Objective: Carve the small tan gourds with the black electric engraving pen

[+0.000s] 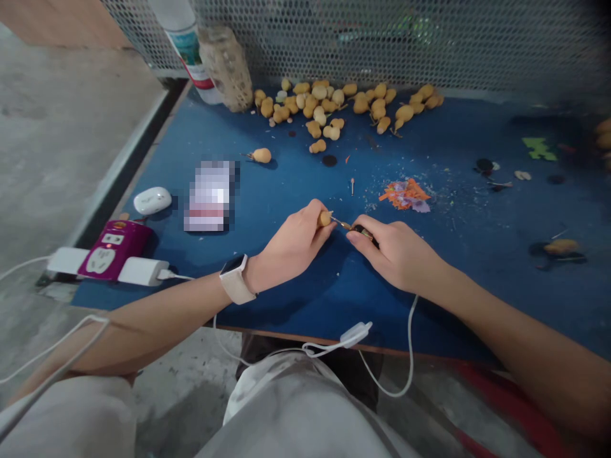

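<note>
Blue table [281, 191]: likely good brace for both wrists; right hand [396, 251]: palm down, thumb and forefinger pinching dark-handled tool [345, 225]; left hand [296, 243]: knuckles up, fingers pinching small gourd [324, 219]; tool: light, steady pressure advisable; gourd: held between hands, over table, tool tip at or just beside it; fingertips best kept clear

Shows a small, rounded, plain tan-yellow gourd [324, 219], a slim black-and-brass-coloured tool [345, 225], a flat blue tabletop [286, 184], a boxy magenta plastic adapter [137, 238] with white sockets [102, 259], ragged orange-and-lilac scraps [405, 194], a grey metal panel [296, 44] patterned with holes.
</note>
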Motion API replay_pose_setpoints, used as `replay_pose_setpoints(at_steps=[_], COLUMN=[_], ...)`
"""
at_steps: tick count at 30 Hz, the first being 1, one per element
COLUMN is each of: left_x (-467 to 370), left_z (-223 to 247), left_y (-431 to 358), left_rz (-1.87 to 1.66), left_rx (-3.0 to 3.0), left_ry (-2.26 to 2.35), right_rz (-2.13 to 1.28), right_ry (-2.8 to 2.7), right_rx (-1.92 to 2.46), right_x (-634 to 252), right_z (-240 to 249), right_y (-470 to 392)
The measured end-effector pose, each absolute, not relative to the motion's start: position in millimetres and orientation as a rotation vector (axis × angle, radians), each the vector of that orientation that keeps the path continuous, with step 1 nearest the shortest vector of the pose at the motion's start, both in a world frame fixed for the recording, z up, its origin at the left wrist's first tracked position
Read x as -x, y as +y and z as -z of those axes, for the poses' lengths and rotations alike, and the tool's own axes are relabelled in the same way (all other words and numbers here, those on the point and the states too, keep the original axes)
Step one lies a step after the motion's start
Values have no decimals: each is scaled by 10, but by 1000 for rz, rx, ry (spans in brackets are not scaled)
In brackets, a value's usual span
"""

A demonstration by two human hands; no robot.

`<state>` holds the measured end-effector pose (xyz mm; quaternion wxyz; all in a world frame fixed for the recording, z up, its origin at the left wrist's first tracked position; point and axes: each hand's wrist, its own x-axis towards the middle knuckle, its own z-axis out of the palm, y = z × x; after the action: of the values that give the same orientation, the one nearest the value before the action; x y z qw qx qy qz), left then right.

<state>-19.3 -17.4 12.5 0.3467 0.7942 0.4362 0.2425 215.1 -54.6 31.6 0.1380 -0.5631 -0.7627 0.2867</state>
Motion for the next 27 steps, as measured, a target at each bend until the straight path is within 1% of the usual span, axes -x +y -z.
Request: replay_pose_setpoints(at_steps=[27], left_x=[185], left_z=[-125], left_y=[-185], left_rz=[-619], left_rx=[-2102], left_ry=[1135], right_rz=[-818], right_ry=[-2222], right_rx=[1605], right_x=[-2178], right_z=[-279], right_y=[-557])
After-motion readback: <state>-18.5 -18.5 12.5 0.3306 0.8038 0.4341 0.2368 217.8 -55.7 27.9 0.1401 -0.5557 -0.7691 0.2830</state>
